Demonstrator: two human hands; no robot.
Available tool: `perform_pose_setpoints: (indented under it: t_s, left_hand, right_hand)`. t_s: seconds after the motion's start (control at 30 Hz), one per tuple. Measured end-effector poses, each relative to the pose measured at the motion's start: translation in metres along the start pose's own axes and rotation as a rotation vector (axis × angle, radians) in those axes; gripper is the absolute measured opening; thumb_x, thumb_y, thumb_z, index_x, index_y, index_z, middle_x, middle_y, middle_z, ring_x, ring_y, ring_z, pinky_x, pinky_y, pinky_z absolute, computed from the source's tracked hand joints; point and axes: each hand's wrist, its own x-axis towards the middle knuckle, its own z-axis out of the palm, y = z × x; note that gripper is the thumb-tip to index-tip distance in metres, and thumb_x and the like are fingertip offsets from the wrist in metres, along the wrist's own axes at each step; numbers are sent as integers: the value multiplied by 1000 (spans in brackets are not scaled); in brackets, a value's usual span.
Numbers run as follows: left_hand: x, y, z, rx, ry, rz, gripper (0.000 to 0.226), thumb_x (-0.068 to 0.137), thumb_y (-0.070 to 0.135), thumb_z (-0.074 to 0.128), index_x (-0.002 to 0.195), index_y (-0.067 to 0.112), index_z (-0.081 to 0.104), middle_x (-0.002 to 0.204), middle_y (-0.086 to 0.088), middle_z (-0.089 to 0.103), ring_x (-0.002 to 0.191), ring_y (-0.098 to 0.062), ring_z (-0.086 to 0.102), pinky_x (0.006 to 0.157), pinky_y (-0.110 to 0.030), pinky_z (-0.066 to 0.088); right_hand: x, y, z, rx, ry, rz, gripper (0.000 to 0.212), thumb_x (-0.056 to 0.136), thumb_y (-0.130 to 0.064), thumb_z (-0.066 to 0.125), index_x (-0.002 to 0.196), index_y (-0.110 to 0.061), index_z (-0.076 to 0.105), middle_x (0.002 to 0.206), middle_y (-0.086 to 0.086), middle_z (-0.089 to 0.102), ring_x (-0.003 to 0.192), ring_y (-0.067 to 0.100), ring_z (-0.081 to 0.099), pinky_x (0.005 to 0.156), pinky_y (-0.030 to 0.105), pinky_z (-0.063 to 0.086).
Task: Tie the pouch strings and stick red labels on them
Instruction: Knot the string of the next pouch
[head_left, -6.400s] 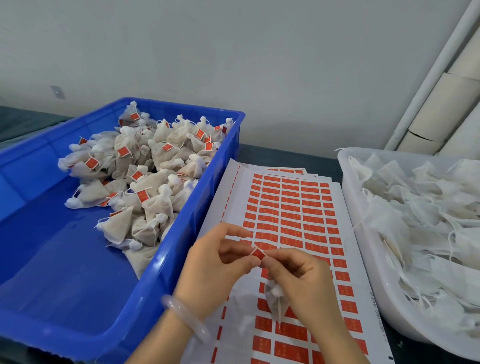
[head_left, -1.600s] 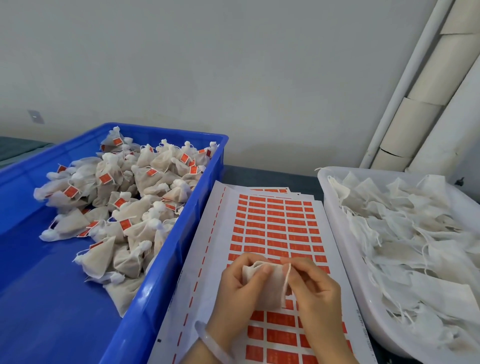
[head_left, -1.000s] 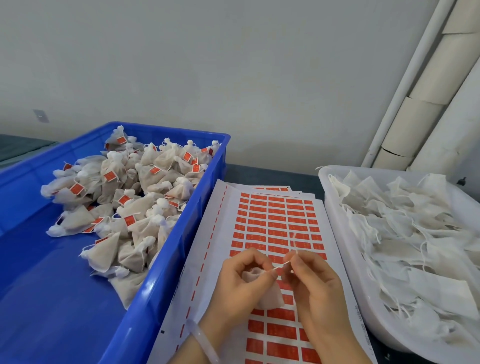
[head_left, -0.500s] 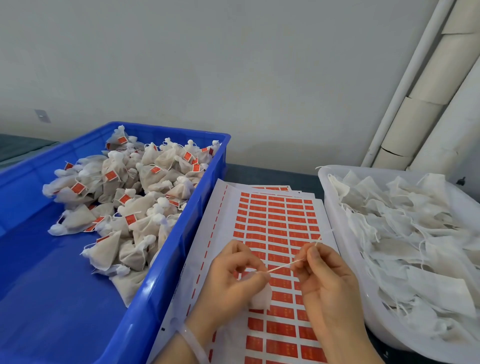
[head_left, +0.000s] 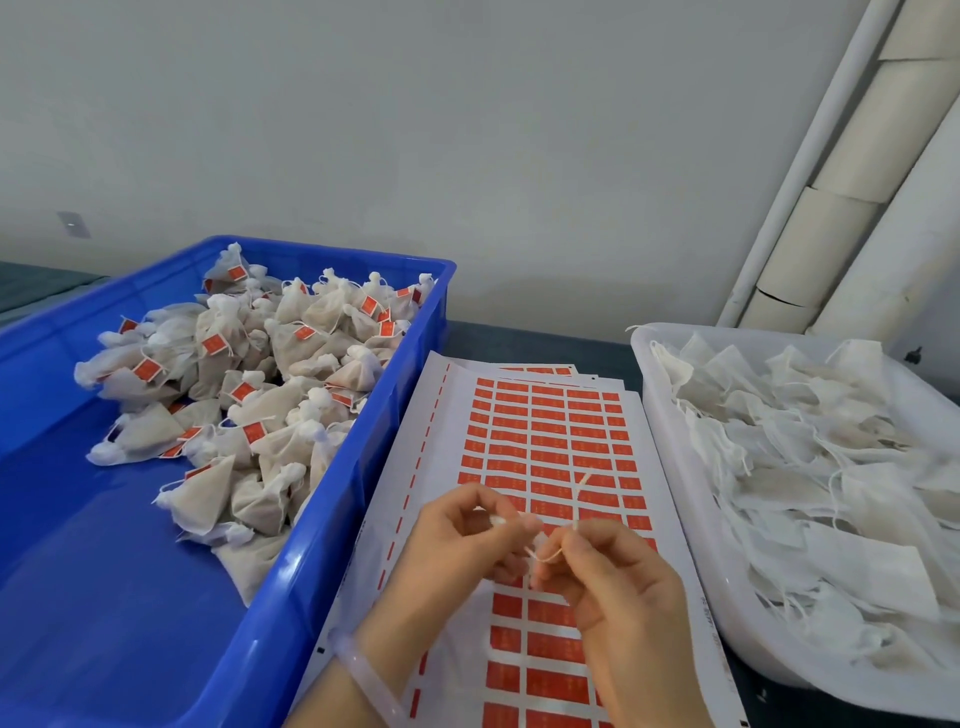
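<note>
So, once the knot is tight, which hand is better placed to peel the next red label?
Probably the right. The right hand pinches only the string, easy to release, and full label rows on the sheet lie just beyond it. The left hand grips the pouch and should keep it.

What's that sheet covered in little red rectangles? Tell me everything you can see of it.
The label sheet is white backing paper carrying a tight grid of small red stickers, plus red dashes down its left margin. It lies flat atop similar sheets between the blue crate and the white tub; the left hand and right hand hide its near part.
</note>
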Motion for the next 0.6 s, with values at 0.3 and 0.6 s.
perform_pose_setpoints:
  t_s: [0.3, 0.6]
  left_hand:
    - [-12, 16, -12, 9, -303, 89, 24, 79, -14, 57, 87, 9, 56, 88, -16, 69, 79, -24, 69, 70, -24, 55]
    - [-21, 32, -18, 246, -303, 244, 32, 74, 2, 66, 59, 27, 52, 76, -15, 60, 75, -34, 63, 67, -31, 54]
  right_hand:
    - [3, 1, -2, -537, 60, -202, 12, 84, -30, 63, 72, -30, 62, 84, -19, 65, 84, 2, 60, 67, 16, 51]
    - [14, -4, -7, -395, -293, 62, 16, 94, -20, 44, 82, -18, 55, 73, -19, 58, 70, -6, 55, 63, 8, 46]
